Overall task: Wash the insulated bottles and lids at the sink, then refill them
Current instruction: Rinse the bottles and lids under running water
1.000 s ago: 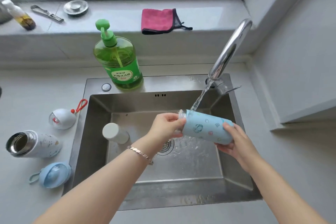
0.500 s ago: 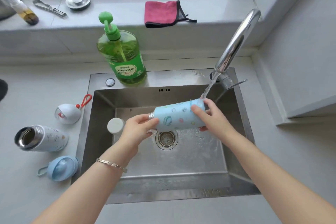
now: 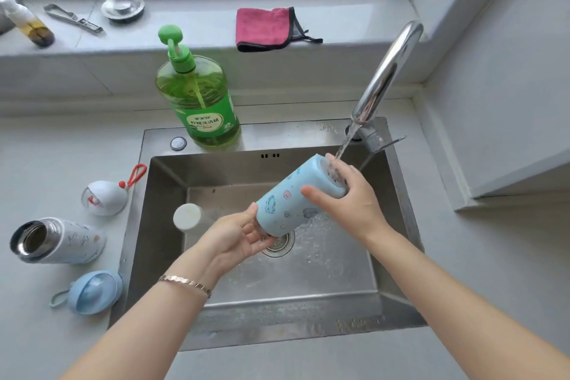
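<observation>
A light-blue insulated bottle (image 3: 293, 197) is held over the steel sink (image 3: 277, 330) between both grips. Its lower, neck end is gripped by the left grip (image 3: 237, 237), whose fingers are curled round it; the mouth is hidden. Its raised base end is gripped by the right grip (image 3: 348, 203), with the thumb laid across the printed body. The bottle is tilted, base up and away.

A stream of water (image 3: 344, 148) from the chrome faucet (image 3: 385, 71) is met just above the right grip, at the bottle's base. The drain (image 3: 279, 245) is seen directly below the left grip, and a white-capped cylinder (image 3: 186, 216) lies in the basin just left of it.

Further left of the left grip, on the surface, a white insulated bottle (image 3: 61, 241) is laid on its side with its mouth open, between a white lid (image 3: 105, 197) with a red loop and a blue lid (image 3: 92, 291).

Beyond both grips, a green dish-soap bottle (image 3: 200, 102) is stood on the sink's rim, and a pink cloth (image 3: 265, 28) is laid on the window sill (image 3: 191, 25).
</observation>
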`<state>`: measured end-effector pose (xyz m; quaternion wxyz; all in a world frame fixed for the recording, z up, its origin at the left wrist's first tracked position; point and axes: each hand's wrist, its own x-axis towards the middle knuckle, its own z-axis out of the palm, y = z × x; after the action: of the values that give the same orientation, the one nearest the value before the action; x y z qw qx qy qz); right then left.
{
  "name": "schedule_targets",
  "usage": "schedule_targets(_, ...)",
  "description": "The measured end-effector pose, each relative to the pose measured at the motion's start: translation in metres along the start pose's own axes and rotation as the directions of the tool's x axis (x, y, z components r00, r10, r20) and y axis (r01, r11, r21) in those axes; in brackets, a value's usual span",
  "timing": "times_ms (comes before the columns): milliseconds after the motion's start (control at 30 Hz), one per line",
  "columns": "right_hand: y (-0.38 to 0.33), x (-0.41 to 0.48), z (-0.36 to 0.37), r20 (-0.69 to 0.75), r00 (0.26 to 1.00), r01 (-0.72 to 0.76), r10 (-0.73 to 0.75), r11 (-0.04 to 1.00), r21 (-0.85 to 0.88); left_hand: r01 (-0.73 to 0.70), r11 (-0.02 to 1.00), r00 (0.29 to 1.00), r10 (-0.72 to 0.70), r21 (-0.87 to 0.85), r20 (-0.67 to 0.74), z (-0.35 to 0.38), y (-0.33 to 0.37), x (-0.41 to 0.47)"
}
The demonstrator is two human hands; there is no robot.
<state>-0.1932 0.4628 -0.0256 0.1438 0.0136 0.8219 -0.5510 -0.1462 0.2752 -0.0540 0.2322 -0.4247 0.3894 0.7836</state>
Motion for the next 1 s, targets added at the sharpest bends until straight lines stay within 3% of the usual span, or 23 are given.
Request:
schedule_targets(233,0.007,0.004,-0.024,-0.017,0.999,-0.031,0.031,1.0,-0.001,0.014,0.988,0.999,-0.008,0.152,-0.037,0.029,0.005,0.009)
schedule_targets(367,0.011,0.014,-0.034,-0.066,0.974,-0.217,0.217,0.976,0.012,-0.043,0.969,0.999,0.047,0.244,-0.01,0.041,0.017,0.008)
schedule_targets(500,0.017,0.019,-0.044,0.032,0.877,-0.476,0.48,0.855,0.208,-0.183,0.915,0.982,0.149,0.359,0.12,0.054,0.027,0.005)
schedule_targets(633,0.028,0.012,-0.056,0.145,0.76,-0.642,0.634,0.695,0.323,-0.244,0.82,0.97,0.204,0.518,0.134,0.072,0.025,0.011)
schedule_targets(767,0.037,0.003,-0.066,0.145,0.748,-0.655,0.648,0.685,0.319,-0.253,0.814,0.966,0.244,0.523,0.088,0.086,0.019,0.014)
schedule_targets(900,0.033,0.001,-0.059,0.215,0.806,-0.592,0.552,0.744,0.309,-0.33,0.801,0.932,0.361,0.499,0.036,0.082,0.023,0.008)
schedule_targets(1000,0.023,0.008,-0.04,0.227,0.843,-0.526,0.487,0.834,0.164,-0.41,0.759,0.877,0.48,0.506,-0.01,0.062,0.03,0.0)
